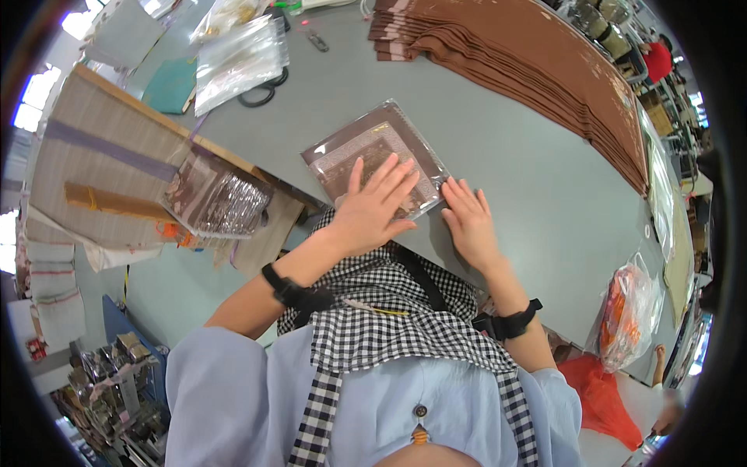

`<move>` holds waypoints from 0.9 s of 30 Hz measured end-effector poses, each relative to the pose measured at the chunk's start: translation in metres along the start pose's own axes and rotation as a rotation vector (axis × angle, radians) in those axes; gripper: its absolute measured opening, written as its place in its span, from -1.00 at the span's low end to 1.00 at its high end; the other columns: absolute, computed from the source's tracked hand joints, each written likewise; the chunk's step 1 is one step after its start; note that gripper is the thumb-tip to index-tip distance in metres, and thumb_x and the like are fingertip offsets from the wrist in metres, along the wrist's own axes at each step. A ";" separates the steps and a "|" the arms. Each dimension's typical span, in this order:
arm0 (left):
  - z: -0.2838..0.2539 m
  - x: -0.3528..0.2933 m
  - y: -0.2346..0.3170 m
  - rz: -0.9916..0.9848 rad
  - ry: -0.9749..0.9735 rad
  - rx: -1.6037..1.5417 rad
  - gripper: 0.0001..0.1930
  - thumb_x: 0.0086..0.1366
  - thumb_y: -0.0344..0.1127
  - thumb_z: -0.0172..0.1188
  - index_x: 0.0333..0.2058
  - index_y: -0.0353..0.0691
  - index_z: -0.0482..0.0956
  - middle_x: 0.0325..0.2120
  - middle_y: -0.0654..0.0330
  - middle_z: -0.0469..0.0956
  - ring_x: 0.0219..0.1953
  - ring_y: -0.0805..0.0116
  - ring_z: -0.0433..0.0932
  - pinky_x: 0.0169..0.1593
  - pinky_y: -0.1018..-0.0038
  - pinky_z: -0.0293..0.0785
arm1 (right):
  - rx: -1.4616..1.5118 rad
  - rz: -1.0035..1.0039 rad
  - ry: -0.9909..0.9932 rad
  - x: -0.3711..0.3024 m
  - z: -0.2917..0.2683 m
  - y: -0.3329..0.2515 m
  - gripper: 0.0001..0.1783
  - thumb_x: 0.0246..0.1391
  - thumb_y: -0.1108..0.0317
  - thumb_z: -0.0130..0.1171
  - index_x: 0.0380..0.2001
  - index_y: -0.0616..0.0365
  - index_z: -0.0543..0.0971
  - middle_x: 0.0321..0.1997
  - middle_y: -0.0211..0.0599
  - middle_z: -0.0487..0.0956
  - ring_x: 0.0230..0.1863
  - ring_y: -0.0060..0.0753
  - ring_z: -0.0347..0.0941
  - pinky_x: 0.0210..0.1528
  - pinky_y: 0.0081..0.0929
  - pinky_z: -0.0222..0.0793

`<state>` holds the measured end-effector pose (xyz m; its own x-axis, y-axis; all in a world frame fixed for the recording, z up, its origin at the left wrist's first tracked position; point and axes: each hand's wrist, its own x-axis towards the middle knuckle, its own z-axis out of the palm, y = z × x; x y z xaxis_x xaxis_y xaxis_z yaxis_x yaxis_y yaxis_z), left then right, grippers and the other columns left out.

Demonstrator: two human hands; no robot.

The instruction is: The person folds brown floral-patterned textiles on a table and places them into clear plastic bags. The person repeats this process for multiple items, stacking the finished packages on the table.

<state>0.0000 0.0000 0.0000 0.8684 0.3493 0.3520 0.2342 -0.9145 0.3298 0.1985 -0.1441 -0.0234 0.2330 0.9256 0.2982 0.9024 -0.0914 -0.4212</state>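
A brown patterned cloth, folded square in a clear plastic sleeve, lies tilted on the grey table in front of me. My left hand rests flat on top of it with the fingers spread, covering part of the pattern. Beside the sleeve's right corner, my right hand is open, its fingertips at the plastic edge and on the tabletop. Neither hand is closed around anything.
A long stack of folded brown cloths spans the far right. Left, packed sleeves lie on a wood-edged board. Clear bags sit far left beside black scissors handles; a bag of orange items rests right.
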 end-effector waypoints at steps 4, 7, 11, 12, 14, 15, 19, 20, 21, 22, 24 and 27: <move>-0.034 -0.054 -0.011 -0.465 -0.103 -0.501 -0.71 0.35 -0.18 0.10 -0.08 -0.25 0.50 -0.29 0.21 0.56 -0.33 0.40 0.54 -0.24 0.49 0.48 | 0.291 0.057 0.071 -0.005 -0.021 -0.021 -0.77 0.10 0.48 0.17 -0.14 0.16 0.61 -0.10 -0.11 0.61 -0.06 -0.20 0.52 -0.03 -0.33 0.42; -0.017 -0.076 0.003 -0.942 -0.400 -1.112 -0.77 0.40 -0.20 0.03 -0.30 -0.26 0.49 -0.54 0.33 0.49 -0.59 0.60 0.43 -0.53 0.65 0.38 | 0.630 0.350 -0.281 -0.015 -0.007 -0.059 -0.84 0.12 0.37 0.22 -0.26 0.20 0.63 -0.49 -0.28 0.61 -0.56 -0.50 0.49 -0.51 -0.57 0.39; 0.016 -0.079 0.010 -0.938 -0.439 -1.400 -0.74 0.41 -0.19 0.04 -0.35 -0.30 0.46 -0.62 0.35 0.41 -0.63 0.63 0.38 -0.57 0.69 0.32 | 1.118 0.857 -0.788 -0.014 0.005 -0.080 -0.74 0.18 0.27 0.19 -0.22 0.28 0.58 -0.52 -0.30 0.60 -0.68 -0.67 0.40 -0.66 -0.73 0.26; 0.020 -0.078 0.009 -0.855 -0.391 -1.383 -0.75 0.40 -0.21 0.06 -0.30 -0.31 0.47 -0.63 0.35 0.41 -0.64 0.63 0.37 -0.59 0.67 0.29 | 1.161 0.941 -0.754 -0.014 0.009 -0.082 -0.72 0.19 0.26 0.18 -0.22 0.30 0.57 -0.52 -0.29 0.60 -0.69 -0.68 0.39 -0.68 -0.75 0.24; 0.023 -0.077 0.010 -0.802 -0.333 -1.395 -0.76 0.37 -0.24 0.09 -0.23 -0.35 0.50 -0.62 0.34 0.42 -0.64 0.65 0.35 -0.59 0.65 0.27 | 1.157 0.990 -0.687 -0.014 0.012 -0.082 -0.72 0.18 0.26 0.19 -0.25 0.31 0.55 -0.52 -0.28 0.60 -0.68 -0.67 0.40 -0.69 -0.75 0.25; 0.025 -0.076 0.012 -0.816 -0.286 -1.357 -0.76 0.36 -0.23 0.11 -0.26 -0.35 0.50 -0.61 0.34 0.44 -0.64 0.64 0.34 -0.58 0.64 0.28 | 1.190 0.984 -0.655 -0.013 0.015 -0.082 -0.72 0.18 0.26 0.19 -0.26 0.32 0.55 -0.53 -0.28 0.59 -0.68 -0.67 0.41 -0.69 -0.75 0.26; 0.022 -0.078 0.002 -0.798 -0.306 -1.393 -0.76 0.33 -0.23 0.16 -0.37 -0.32 0.49 -0.63 0.34 0.42 -0.65 0.63 0.32 -0.59 0.61 0.25 | 1.154 1.103 -0.424 -0.010 0.017 -0.066 -0.84 0.16 0.33 0.17 -0.34 0.23 0.53 -0.55 -0.37 0.53 -0.70 -0.61 0.38 -0.70 -0.70 0.24; 0.016 -0.084 -0.004 -0.799 -0.308 -1.399 -0.76 0.33 -0.23 0.17 -0.38 -0.31 0.48 -0.64 0.35 0.41 -0.66 0.64 0.31 -0.59 0.61 0.24 | 1.161 1.109 -0.318 -0.005 0.012 -0.053 -0.87 0.16 0.35 0.15 -0.38 0.19 0.52 -0.59 -0.41 0.50 -0.72 -0.63 0.35 -0.71 -0.69 0.22; 0.009 -0.089 -0.014 -0.755 -0.272 -1.458 -0.76 0.33 -0.23 0.17 -0.39 -0.31 0.48 -0.64 0.36 0.41 -0.66 0.64 0.31 -0.59 0.61 0.24 | 1.187 1.122 -0.137 0.005 0.006 -0.038 -0.86 0.14 0.35 0.13 -0.48 0.12 0.48 -0.68 -0.50 0.40 -0.76 -0.70 0.26 -0.75 -0.70 0.14; 0.003 -0.094 -0.027 -0.794 -0.273 -1.386 -0.77 0.32 -0.24 0.17 -0.40 -0.30 0.48 -0.64 0.37 0.40 -0.67 0.64 0.31 -0.60 0.62 0.23 | 1.144 1.119 -0.042 0.015 -0.003 -0.025 -0.82 0.15 0.37 0.10 -0.54 0.08 0.45 -0.73 -0.55 0.35 -0.79 -0.76 0.19 -0.77 -0.72 0.07; -0.015 -0.105 -0.054 -0.811 -0.265 -1.306 -0.80 0.32 -0.27 0.18 -0.39 -0.28 0.48 -0.64 0.37 0.41 -0.66 0.66 0.30 -0.59 0.64 0.22 | 1.142 1.023 -0.209 0.014 -0.005 -0.024 -0.84 0.15 0.41 0.10 -0.52 0.13 0.46 -0.72 -0.53 0.38 -0.80 -0.73 0.22 -0.77 -0.75 0.09; -0.043 -0.113 -0.058 -0.990 -0.007 -0.777 -0.84 0.27 -0.31 0.22 -0.28 -0.27 0.53 -0.53 0.28 0.52 -0.48 0.51 0.51 -0.39 0.58 0.43 | 1.193 0.933 -0.436 0.007 -0.006 -0.042 -0.85 0.17 0.41 0.11 -0.48 0.16 0.47 -0.69 -0.48 0.44 -0.76 -0.68 0.31 -0.73 -0.75 0.18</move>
<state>-0.1306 0.0219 -0.0212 0.4706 0.8122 -0.3447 0.4688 0.1008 0.8775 0.1647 -0.1361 0.0015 0.2132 0.7605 -0.6133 -0.3371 -0.5319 -0.7768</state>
